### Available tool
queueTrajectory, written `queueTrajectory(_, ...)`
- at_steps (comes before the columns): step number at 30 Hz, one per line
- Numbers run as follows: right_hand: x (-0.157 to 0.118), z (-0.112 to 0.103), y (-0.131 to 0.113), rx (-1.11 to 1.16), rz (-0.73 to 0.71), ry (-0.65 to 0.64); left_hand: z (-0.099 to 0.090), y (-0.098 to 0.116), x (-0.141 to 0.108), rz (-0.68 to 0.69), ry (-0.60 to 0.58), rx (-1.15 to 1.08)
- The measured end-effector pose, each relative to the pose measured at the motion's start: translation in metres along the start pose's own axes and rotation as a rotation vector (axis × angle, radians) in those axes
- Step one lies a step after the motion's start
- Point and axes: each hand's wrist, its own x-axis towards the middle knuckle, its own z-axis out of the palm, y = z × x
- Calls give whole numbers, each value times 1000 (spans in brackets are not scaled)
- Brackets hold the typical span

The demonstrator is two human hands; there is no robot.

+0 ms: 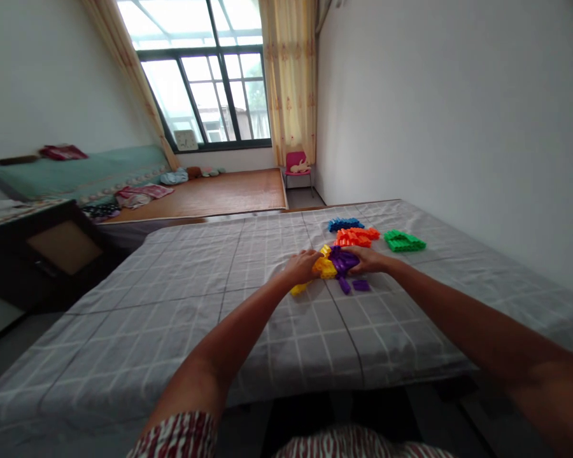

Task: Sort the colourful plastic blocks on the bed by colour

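Observation:
My left hand [303, 266] curls around a cluster of yellow plastic pieces [325, 267], its fingers partly hidden behind them. Another yellow piece [298, 289] lies under that wrist on the cloth. Pressed against the yellow cluster is a bunch of purple plastic pieces [344, 261], which my right hand [367, 259] grips from the right side. Two loose purple pieces [361, 285] lie just in front of the bunch. Close behind my hands is an orange pile [356, 237], with a blue pile [345, 224] beyond it. A green group [403, 241] lies apart at the right.
A grey checked cloth [181, 305] covers the table, whose near edge runs in front of my body. A white wall [449, 114] rises along the right. Farther off are a bed with a brown mat [233, 191], a pink chair [297, 162] and a dark cabinet [52, 248].

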Motion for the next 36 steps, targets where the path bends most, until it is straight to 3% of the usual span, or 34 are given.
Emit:
queueTrajectory(6,82,43,-62,68,-147,-66,-7,-83,-52,-172,92,-54)
queueTrajectory(13,155,83,-145,26,-232,-106,-5,-165,-115,-332,352,-232)
queueTrajectory(19,193,108,-185,111,-213,-29,2,-190,-144,-476,553,-280)
queueTrajectory(24,189,106,-204,522,-249,-60,1,-193,-148,-560,632,-268)
queueTrajectory(27,163,86,-193,724,-191,-49,0,-197,-149,-602,653,-228)
queueTrajectory(29,140,66,-171,734,-144,27,0,-199,-149,-618,677,-189)
queueTrajectory(32,102,33,-120,662,-20,199,-2,-203,-149,-621,717,-130)
queueTrajectory(36,54,-12,-31,603,195,500,-8,-205,-150,-571,743,-79)
